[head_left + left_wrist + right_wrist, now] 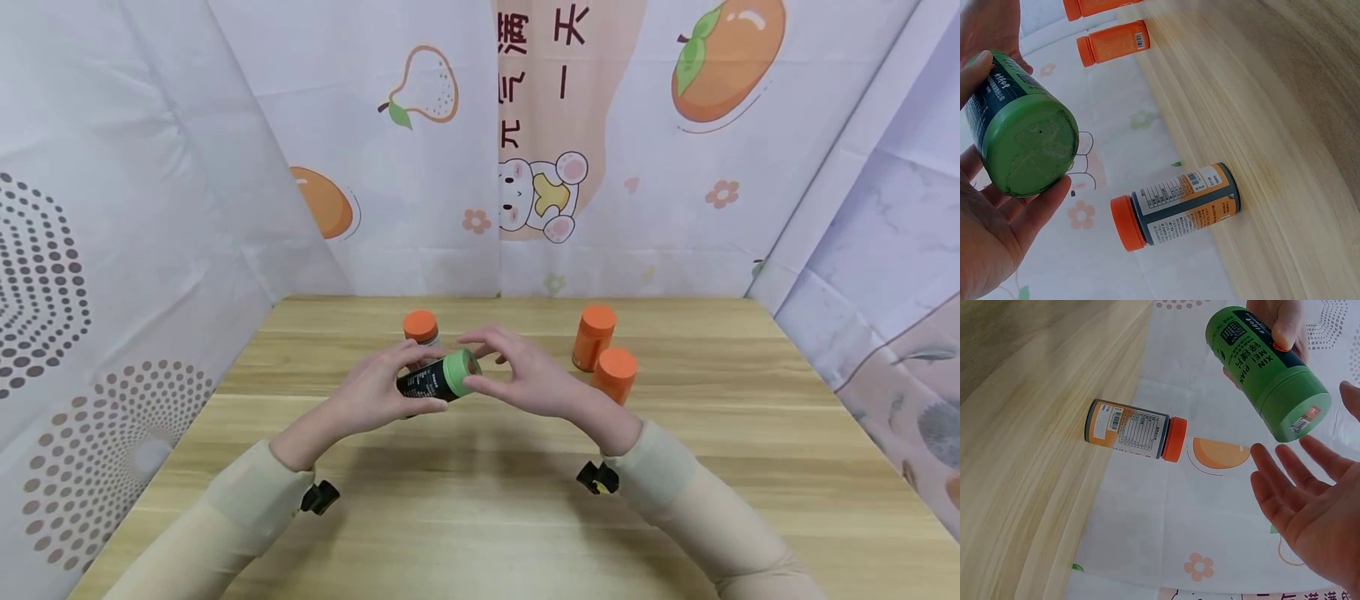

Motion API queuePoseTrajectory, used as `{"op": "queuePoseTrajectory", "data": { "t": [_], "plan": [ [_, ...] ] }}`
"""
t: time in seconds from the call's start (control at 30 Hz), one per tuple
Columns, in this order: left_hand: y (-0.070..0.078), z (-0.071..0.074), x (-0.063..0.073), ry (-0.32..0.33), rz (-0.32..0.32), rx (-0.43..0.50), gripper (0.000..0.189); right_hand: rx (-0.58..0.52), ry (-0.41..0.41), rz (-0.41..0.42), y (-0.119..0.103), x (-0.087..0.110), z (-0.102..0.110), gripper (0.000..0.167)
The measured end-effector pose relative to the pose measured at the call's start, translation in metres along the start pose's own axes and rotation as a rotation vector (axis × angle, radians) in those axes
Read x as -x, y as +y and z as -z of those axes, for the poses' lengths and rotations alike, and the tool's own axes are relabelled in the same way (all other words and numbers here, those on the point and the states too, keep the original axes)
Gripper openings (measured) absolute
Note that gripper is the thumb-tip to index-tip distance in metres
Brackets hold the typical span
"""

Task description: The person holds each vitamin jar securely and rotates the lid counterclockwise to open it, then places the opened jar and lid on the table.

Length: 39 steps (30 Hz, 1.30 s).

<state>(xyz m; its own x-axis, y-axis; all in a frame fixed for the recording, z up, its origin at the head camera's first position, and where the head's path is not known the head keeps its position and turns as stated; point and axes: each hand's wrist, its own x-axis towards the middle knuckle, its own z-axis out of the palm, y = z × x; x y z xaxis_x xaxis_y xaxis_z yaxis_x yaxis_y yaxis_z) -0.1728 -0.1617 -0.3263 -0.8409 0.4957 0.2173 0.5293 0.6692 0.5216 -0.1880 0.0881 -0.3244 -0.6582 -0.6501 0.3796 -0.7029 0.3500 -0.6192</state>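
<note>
My left hand point(386, 387) grips a green-capped dark bottle point(437, 378) by its body and holds it tilted above the table. Its green base point(1019, 134) faces the left wrist camera, with the left hand's fingers point(997, 231) curled round it. My right hand point(513, 373) arches around the green cap end with fingers spread. The right wrist view shows the right hand point(1310, 506) open, with a small gap between it and the bottle point(1266, 369).
A dark bottle with an orange cap point(421, 327) stands just behind my hands. Two orange bottles point(594, 336) point(615, 375) stand to the right of them. Printed cloth walls enclose the wooden table point(480, 508) on three sides.
</note>
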Motion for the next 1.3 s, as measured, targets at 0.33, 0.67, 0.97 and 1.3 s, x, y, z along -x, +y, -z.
{"op": "queuePoseTrajectory", "data": {
  "t": [0.33, 0.67, 0.97, 1.3],
  "plan": [
    [-0.0031, -0.0017, 0.0001, 0.006, -0.012, 0.009, 0.062, -0.042, -0.001, -0.109, -0.0001, -0.0026, -0.0014, 0.042],
    [-0.0029, -0.0023, -0.0005, 0.007, 0.001, 0.007, 0.061, -0.047, -0.001, -0.17, -0.0015, -0.0045, -0.0022, 0.044],
    [-0.0018, -0.001, 0.0028, -0.001, 0.005, -0.02, 0.06, -0.079, -0.044, -0.164, -0.0012, -0.0038, -0.008, 0.039],
    [-0.0032, -0.0003, 0.0024, -0.004, -0.003, -0.008, 0.06, -0.055, -0.057, -0.104, -0.0011, -0.0043, -0.0064, 0.045]
  ]
}}
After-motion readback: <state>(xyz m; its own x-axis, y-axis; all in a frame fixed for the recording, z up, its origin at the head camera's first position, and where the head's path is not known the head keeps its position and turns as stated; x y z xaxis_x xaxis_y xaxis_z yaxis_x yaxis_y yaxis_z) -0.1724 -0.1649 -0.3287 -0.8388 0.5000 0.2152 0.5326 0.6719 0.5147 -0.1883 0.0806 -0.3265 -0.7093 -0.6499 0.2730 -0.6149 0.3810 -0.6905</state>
